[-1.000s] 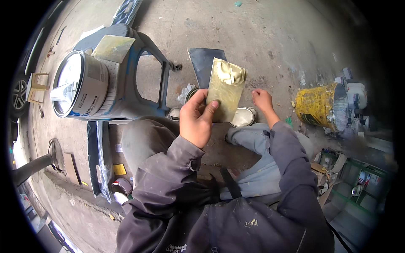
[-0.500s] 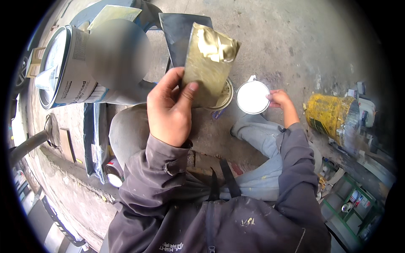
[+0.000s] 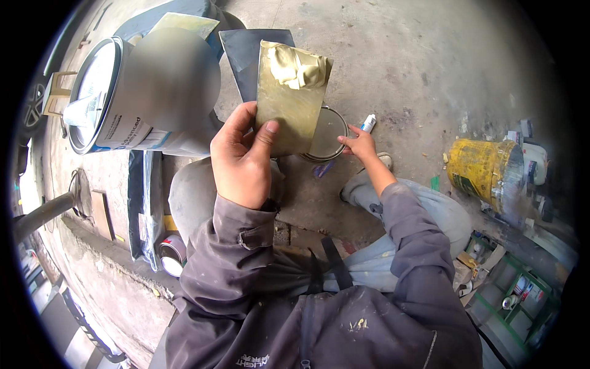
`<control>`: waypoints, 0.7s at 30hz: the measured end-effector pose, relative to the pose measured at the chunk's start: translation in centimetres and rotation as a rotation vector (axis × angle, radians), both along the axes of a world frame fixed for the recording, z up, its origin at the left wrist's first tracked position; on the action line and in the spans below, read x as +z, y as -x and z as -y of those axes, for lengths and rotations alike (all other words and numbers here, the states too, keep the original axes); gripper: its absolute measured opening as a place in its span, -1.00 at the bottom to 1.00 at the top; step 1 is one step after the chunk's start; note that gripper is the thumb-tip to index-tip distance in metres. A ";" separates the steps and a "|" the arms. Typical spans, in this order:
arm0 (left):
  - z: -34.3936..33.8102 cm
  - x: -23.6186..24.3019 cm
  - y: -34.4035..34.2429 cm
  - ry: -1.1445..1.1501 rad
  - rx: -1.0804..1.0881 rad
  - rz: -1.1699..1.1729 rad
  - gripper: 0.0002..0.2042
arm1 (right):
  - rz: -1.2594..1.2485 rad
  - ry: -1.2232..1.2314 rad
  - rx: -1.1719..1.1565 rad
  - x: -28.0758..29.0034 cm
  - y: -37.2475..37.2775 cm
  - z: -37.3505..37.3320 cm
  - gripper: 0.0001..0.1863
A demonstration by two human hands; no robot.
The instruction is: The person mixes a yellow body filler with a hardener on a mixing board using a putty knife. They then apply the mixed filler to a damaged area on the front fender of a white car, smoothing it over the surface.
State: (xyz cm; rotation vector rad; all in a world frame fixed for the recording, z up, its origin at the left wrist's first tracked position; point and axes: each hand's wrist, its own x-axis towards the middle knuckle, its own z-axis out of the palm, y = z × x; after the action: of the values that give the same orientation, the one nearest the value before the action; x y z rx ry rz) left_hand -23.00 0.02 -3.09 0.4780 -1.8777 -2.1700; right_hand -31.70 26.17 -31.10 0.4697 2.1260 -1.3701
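My left hand (image 3: 243, 154) is closed around the lower left edge of a thin, olive-yellow rectangular plate (image 3: 286, 114), held up with a smear of cream paste (image 3: 298, 64) near its top. My right hand (image 3: 359, 142) has its fingers closed on the rim of a round metal lid (image 3: 332, 135), which sits at an open can's place just behind the plate; whether it rests on the can I cannot tell. The plate hides the left part of this round piece. A white tube (image 3: 369, 122) lies just beyond my right fingers. A dark sheet (image 3: 236, 61) stands behind the plate.
A large white can (image 3: 104, 129) rests on a grey stool (image 3: 135, 24) at left, partly blurred. A battered yellow bucket (image 3: 476, 169) stands right among clutter, above a green rack (image 3: 510, 289). A smaller can (image 3: 173, 258) sits by my left leg on the concrete floor (image 3: 393, 55).
My right hand has moved left with the white round lid, toward the can behind the plate; its face now looks grey. My left hand and plate have shifted left and upward since the earliest frame.
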 end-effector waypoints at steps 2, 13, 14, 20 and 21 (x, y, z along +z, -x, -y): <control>0.0 -0.2 0.0 0.001 0.010 -0.004 -0.82 | 0.047 -0.109 0.105 2.2 -0.1 1.7 -0.23; -0.3 -0.1 0.3 0.081 -0.010 0.004 -0.83 | 0.037 -0.431 0.285 1.5 -1.3 2.4 0.13; -0.3 -0.1 0.3 0.081 -0.013 0.009 -0.83 | -0.017 -0.580 0.395 1.7 -1.1 2.5 0.19; -0.7 0.1 0.4 0.080 0.013 0.007 -0.82 | 0.036 -0.552 0.127 2.4 0.0 5.3 0.33; -0.9 0.1 0.5 0.086 0.015 0.004 -0.82 | -0.023 -0.571 0.118 2.0 0.1 5.1 0.32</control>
State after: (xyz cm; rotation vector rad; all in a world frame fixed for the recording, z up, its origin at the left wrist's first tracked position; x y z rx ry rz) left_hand -23.52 0.93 -2.96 0.4782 -1.9544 -2.0705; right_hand -31.85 21.03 -29.10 0.5336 2.5094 -0.6898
